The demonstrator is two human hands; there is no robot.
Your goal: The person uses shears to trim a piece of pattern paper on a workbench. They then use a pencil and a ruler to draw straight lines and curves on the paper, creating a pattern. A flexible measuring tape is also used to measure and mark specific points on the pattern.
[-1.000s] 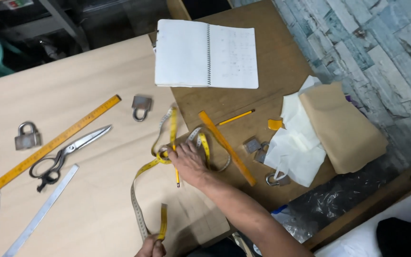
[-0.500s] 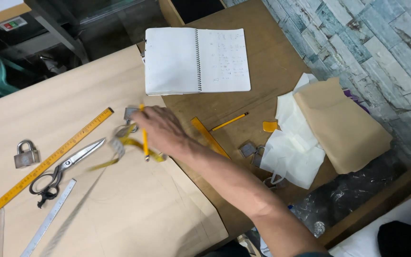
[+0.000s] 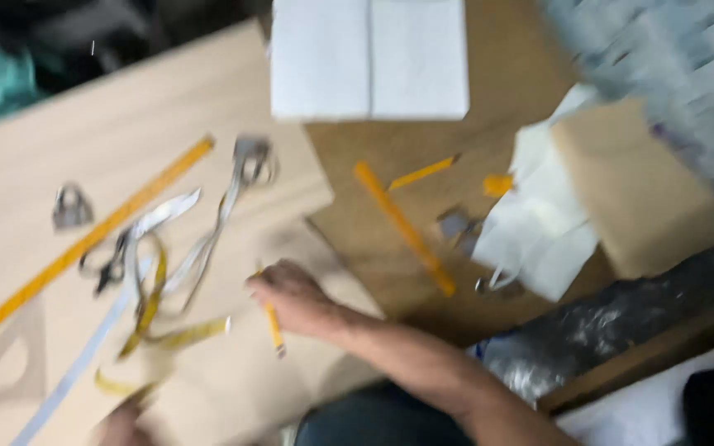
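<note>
Gripping a yellow pencil (image 3: 273,326), the right hand (image 3: 295,299) has drawn back from the tape measure (image 3: 152,307); left hand (image 3: 119,423) fingers too blurred to tell.

Up beyond the hand an open white notebook (image 3: 369,56) lies on the worktop (image 3: 84,132), and to the hand's right run an orange ruler (image 3: 404,228) and a short yellow pencil (image 3: 423,172). Farther right sits a tan block (image 3: 634,186) on white cloth (image 3: 539,227); out to the left are a long yellow ruler (image 3: 84,244) and a grey padlock (image 3: 71,206).
</note>
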